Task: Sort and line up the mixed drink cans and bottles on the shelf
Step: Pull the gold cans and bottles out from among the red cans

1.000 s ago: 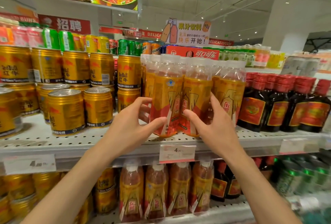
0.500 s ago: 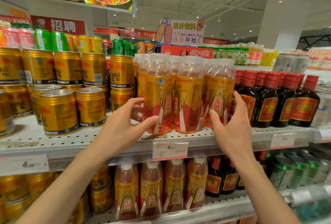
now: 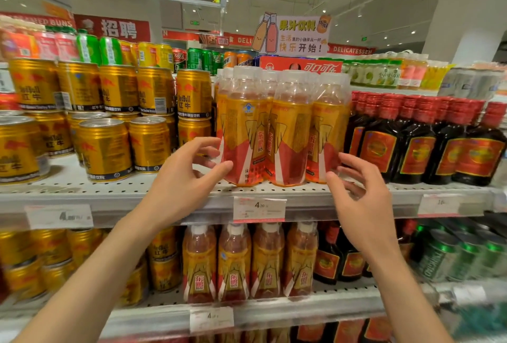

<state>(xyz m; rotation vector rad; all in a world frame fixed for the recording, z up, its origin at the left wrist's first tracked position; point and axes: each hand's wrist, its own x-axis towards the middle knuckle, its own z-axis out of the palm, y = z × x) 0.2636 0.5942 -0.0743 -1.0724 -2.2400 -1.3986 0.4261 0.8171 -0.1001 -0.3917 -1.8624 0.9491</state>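
Note:
Three front drink bottles with gold-and-red labels stand side by side near the edge of the white shelf (image 3: 315, 194), more of them behind. My left hand (image 3: 183, 180) grips the leftmost bottle (image 3: 244, 134) low down, thumb on its front, fingers curled at its left side. The middle bottle (image 3: 290, 139) and right bottle (image 3: 325, 137) stand untouched against it. My right hand (image 3: 362, 197) hovers with spread, relaxed fingers just beside the right bottle's base and holds nothing. Whether its fingertips touch that bottle I cannot tell.
Gold cans (image 3: 104, 148) stand stacked to the left on the same shelf, dark bottles with red caps (image 3: 417, 145) to the right. A price tag (image 3: 259, 208) hangs on the shelf edge. The lower shelf holds more gold-label bottles (image 3: 233, 260), cans and dark bottles.
My right hand has come off the right bottle's side and dropped lower, with its fingers spread. My left hand has stayed on the leftmost bottle. The camera has moved closer.

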